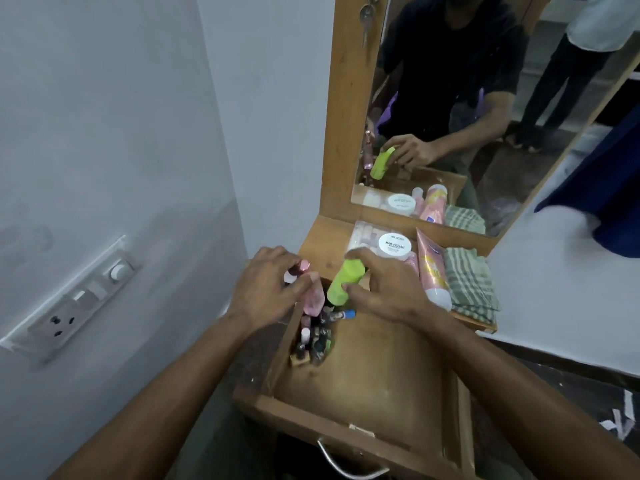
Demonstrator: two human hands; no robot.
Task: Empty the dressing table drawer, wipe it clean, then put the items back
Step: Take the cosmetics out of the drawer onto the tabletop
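While both hands reach over the back of the open drawer [367,386], each one holds a bottle. The left hand [266,289] has its fingers curled round a pink bottle [313,299], which tilts down into the back left corner of the drawer. The right hand [384,289] grips a green bottle [343,282] between thumb and fingers, and this bottle hangs tilted just above the drawer, beside the pink one.

Below the two bottles, a bunch of small nail polish bottles [313,341] stands packed along the left wall of the drawer. The rest of the drawer floor is bare wood. A metal handle [343,462] sticks out from the drawer front.

On the tabletop [322,244] behind the hands sits a white round tub [394,244] with the words "nail polish" on its lid. It rests on a clear box [363,237]. Just right of it lies a pink tube [433,271] with a white cap, and next to that a folded striped cloth [471,282].

A mirror [485,98] stands at the back and shows the person in a dark shirt. Keys [367,19] hang on its wooden frame. A switch board [76,303] is on the white wall to the left.
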